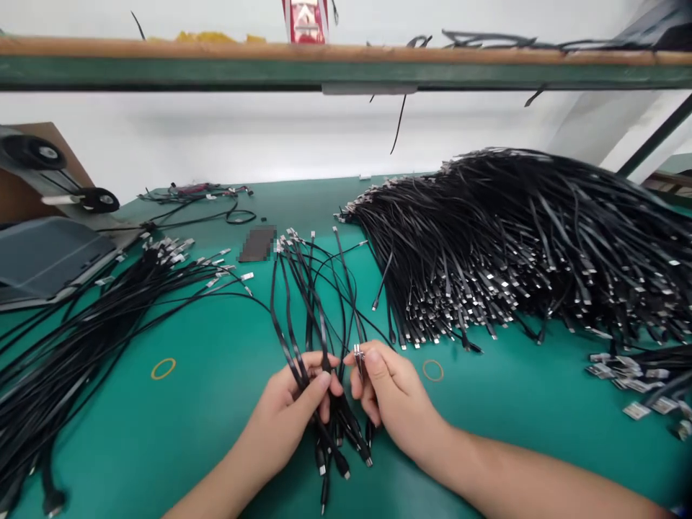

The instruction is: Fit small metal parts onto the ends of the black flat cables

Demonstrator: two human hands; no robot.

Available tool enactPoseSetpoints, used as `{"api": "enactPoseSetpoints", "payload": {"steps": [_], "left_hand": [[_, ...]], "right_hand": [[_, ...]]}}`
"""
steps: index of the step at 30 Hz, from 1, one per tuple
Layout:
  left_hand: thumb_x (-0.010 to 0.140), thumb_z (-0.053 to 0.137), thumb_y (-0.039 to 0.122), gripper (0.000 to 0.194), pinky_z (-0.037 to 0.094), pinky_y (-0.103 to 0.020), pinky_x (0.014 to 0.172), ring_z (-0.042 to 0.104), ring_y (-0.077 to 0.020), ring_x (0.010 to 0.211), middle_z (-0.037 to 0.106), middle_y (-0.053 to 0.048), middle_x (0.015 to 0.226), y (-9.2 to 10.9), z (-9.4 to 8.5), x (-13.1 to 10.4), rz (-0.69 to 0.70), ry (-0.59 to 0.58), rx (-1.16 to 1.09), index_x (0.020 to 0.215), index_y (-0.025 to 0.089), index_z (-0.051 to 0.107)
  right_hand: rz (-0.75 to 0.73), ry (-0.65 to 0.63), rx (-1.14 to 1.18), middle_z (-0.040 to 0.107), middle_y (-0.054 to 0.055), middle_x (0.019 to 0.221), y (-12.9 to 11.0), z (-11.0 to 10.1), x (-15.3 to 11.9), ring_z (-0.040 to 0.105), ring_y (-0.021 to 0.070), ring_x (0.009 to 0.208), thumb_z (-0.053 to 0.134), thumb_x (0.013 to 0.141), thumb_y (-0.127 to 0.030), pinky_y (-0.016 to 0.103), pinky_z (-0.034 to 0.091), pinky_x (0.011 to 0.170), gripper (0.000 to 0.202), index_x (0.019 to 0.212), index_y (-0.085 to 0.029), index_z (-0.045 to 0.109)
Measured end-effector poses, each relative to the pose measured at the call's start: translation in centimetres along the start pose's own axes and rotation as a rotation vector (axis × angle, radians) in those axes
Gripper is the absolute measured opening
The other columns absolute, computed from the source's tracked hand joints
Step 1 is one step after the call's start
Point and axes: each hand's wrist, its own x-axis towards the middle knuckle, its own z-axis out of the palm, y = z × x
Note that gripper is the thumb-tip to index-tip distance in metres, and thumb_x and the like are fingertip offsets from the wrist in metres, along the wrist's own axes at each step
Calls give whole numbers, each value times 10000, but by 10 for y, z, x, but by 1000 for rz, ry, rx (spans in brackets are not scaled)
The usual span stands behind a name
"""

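My left hand (300, 404) is closed around a few flat black cables (278, 324), thumb pressed over them. Their plug ends (344, 465) hang below the fingers, pointing toward me. Close beside it, my right hand (392, 393) pinches what look like silver-tipped cable plugs (357, 351) between thumb and fingers. More black cables lie loosely spread under and behind both hands, their far ends (292, 238) showing silver and white connectors. The fingers hide part of the held cables.
A large heap of black cables (486, 223) fills the right. Another bundle (108, 324) lies left, near a grey machine with black rollers (37, 151). Rubber bands lie left (163, 368) and right (432, 370) on the green table (216, 432). A shelf (216, 68) runs across above.
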Motion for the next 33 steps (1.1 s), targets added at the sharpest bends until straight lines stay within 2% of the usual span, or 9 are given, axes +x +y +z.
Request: {"api": "enactPoseSetpoints", "payload": {"steps": [2, 6, 12, 16, 19, 27, 33], "left_hand": [[950, 571, 409, 304, 455, -251, 606, 555, -100, 599, 650, 0, 842, 1, 0, 0, 2, -13, -7, 1125, 162, 603], [940, 587, 402, 323, 460, -250, 602, 545, -96, 593, 663, -6, 842, 1, 0, -2, -17, -36, -12, 1140, 156, 647], [927, 608, 401, 405, 475, -233, 598, 567, -89, 589, 683, -5, 865, -3, -1, 0, -66, -2, -22, 1271, 189, 623], [915, 633, 389, 480, 482, -219, 581, 566, -91, 584, 688, 10, 828, -2, 1, -1, -95, 7, -51, 1356, 216, 555], [908, 645, 374, 542, 490, -213, 585, 568, -90, 585, 694, 16, 825, -1, 2, -1, -113, 17, -74, 1413, 237, 504], [909, 634, 404, 509, 498, -201, 565, 588, -100, 587, 677, 21, 789, -4, 1, 0, -65, 10, -24, 1391, 260, 559], [906, 634, 416, 492, 504, -173, 554, 592, -90, 575, 689, 29, 776, -4, 3, 0, -79, 25, -7, 1379, 292, 580]], "right_hand": [[41, -52, 2, 545, -26, 698, -1, 0, -1, 391, 36, 413, 374, 1018, -564, 192, 270, 399, 452, 900, -164, 548], [47, -113, -23, 542, -17, 753, -2, -2, 2, 395, 39, 484, 375, 1031, -527, 199, 307, 459, 425, 846, -169, 509], [63, -96, -106, 487, -37, 717, -4, -6, 7, 372, 70, 553, 378, 1047, -446, 208, 307, 496, 323, 943, -192, 550], [-6, -63, -258, 585, -20, 747, -5, -7, 10, 468, 93, 627, 478, 1014, -350, 226, 375, 579, 206, 917, -198, 578], [17, -41, -244, 630, -17, 729, -7, -7, 12, 520, 112, 664, 535, 976, -299, 236, 413, 621, 127, 907, -201, 578], [65, -42, -288, 646, -15, 718, -8, -2, 10, 533, 111, 628, 524, 963, -281, 232, 424, 589, 149, 848, -204, 579], [60, -31, -277, 652, -12, 730, -6, -2, 10, 544, 111, 633, 535, 952, -271, 227, 430, 576, 128, 847, -210, 574]]}}
